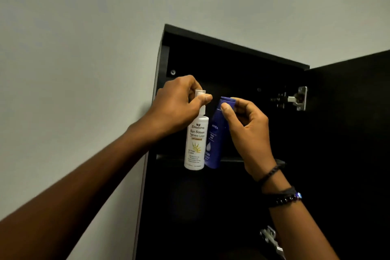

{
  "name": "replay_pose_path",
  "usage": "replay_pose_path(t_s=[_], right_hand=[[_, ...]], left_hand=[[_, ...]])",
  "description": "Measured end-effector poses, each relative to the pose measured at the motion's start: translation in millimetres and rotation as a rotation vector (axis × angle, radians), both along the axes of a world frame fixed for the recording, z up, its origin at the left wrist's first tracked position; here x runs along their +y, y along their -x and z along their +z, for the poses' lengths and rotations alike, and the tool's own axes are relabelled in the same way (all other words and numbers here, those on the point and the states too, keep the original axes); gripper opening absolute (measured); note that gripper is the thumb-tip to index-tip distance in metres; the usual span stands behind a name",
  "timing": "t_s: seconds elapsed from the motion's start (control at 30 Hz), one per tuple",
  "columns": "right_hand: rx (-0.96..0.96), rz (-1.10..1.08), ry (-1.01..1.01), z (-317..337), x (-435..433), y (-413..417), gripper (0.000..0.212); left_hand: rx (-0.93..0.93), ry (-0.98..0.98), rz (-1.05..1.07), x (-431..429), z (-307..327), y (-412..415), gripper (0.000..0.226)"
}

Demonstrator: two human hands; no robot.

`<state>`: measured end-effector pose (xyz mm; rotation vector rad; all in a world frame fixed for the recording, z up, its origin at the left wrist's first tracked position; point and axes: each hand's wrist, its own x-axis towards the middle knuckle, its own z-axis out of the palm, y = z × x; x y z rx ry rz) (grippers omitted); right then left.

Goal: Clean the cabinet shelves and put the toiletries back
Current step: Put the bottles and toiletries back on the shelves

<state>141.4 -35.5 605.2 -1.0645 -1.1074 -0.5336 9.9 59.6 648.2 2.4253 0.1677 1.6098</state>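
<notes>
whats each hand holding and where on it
Left hand pinches the white sunscreen bottle by its cap; right hand pinches the blue Nivea body milk bottle by its top end.

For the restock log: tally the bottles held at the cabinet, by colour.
white sunscreen bottle, in left hand: 1
blue Nivea bottle, in right hand: 1
Total: 2
</notes>
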Motion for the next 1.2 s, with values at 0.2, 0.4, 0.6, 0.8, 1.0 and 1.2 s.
replay_pose_path(t_s=[0.2, 0.4, 0.6, 0.8, 1.0, 1.2], right_hand=[[0.042, -0.041, 0.058, 10, 39, -36, 0.026], [0.075, -0.007, 0.17, -4, 64, -50, 0.037], [0.034, 0.132, 0.352, -15, 77, -54, 0.052], [0.03, 0.276, 0.449, -19, 78, -56, 0.036], [0.157, 0.37, 0.447, -18, 77, -61, 0.048], [0.185, 0.374, 0.47, -19, 79, -64, 0.046]], left_hand=[[0.114, -0.009, 0.174, 18, 13, -28, 0.019], [0.115, -0.022, 0.315, 30, 8, -44, 0.013], [0.122, 0.055, 0.338, 28, -12, -50, 0.033], [0.029, 0.125, 0.316, 36, -50, -61, 0.058], [0.0, 0.145, 0.342, 39, -68, -65, 0.069], [-0.028, 0.085, 0.378, 41, -72, -66, 0.077]])
